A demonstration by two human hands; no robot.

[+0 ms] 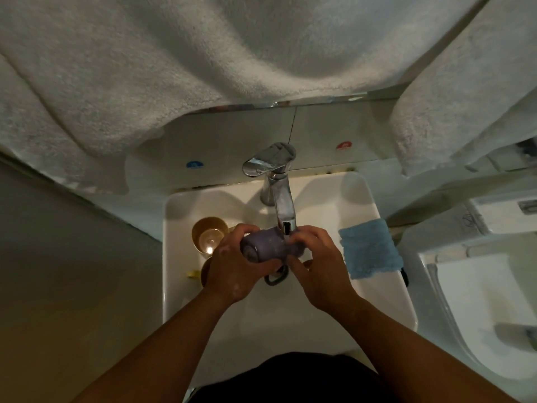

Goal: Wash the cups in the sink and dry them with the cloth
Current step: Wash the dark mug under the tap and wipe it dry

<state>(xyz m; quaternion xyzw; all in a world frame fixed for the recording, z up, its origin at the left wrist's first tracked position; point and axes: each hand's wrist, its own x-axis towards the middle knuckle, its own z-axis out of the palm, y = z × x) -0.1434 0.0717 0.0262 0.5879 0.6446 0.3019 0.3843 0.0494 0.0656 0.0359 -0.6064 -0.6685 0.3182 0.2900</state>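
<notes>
A purple cup (267,245) lies on its side under the spout of the chrome tap (277,181), over the white sink (386,289). My left hand (235,269) grips its base end. My right hand (316,266) holds the rim end, fingers curled over it. A gold cup (209,234) stands upright in the sink's left part. A second gold cup (205,273) shows partly behind my left hand. A blue cloth (370,248) lies on the sink's right rim.
White towels (203,59) hang above the sink, and another (465,97) hangs at the right. A dark drain plug ring (274,279) lies below the purple cup. A white toilet (479,309) stands to the right of the sink.
</notes>
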